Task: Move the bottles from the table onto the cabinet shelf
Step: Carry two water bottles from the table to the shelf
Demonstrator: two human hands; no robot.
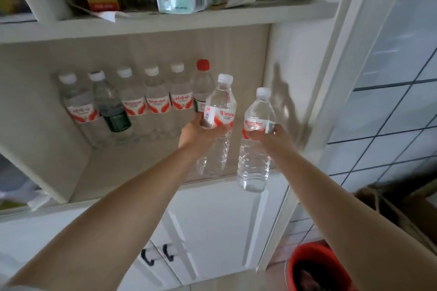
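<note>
My left hand [198, 132] grips a clear water bottle [218, 111] with a white cap and a red-and-white label, held upright over the front of the open cabinet shelf [132, 172]. My right hand [272, 139] grips a second, matching bottle [256, 144] just right of it, at the shelf's right front corner, its base hanging below the shelf edge. A row of several bottles [132, 101] stands along the back of the shelf: most are white-capped with red labels, one has a dark green label, and one has a red cap [203, 65].
An upper shelf [165, 23] above holds books, boxes and a packet. White cabinet doors with dark handles [156, 254] lie below. The cabinet's white side panel [300, 78] is close on the right. A red bucket [316, 264] and a cardboard box [402, 205] stand on the floor at right.
</note>
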